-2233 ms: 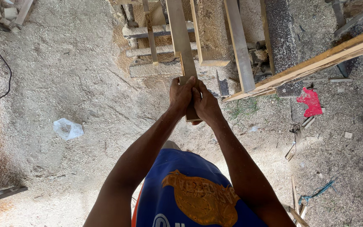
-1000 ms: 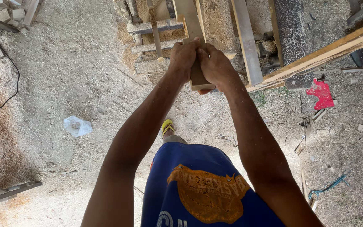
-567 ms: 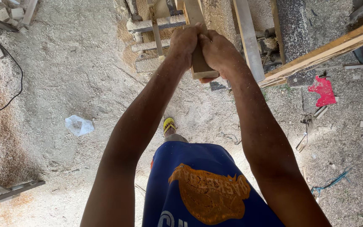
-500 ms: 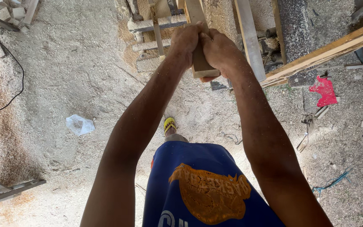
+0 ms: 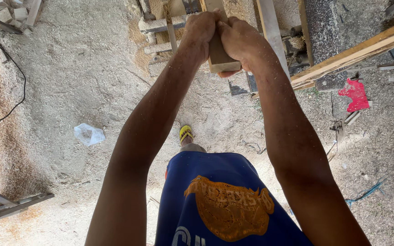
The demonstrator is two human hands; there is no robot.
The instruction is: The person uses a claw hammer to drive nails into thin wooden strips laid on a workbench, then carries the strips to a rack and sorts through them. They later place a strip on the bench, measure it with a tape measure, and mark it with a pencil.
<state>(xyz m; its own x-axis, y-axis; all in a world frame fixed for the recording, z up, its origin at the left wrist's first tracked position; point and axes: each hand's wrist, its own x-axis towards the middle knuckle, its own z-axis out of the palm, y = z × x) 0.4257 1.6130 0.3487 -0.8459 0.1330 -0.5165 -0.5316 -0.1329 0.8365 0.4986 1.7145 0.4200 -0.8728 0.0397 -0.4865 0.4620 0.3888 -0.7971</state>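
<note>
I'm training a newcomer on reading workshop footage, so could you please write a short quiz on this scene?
1. True or false: both hands grip the plank.
2. What lies on the ground left of the left arm? A) plastic bag B) hammer C) bucket
3. What colour is the shoe?

Key: 1. True: left hand and right hand clasp its near end. 2. A, the plastic bag on the sawdust. 3. Yellow.

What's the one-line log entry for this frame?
left hand: grips wooden board | right hand: grips wooden board | wooden board: end held up between both | ground: sawdust-covered
</note>
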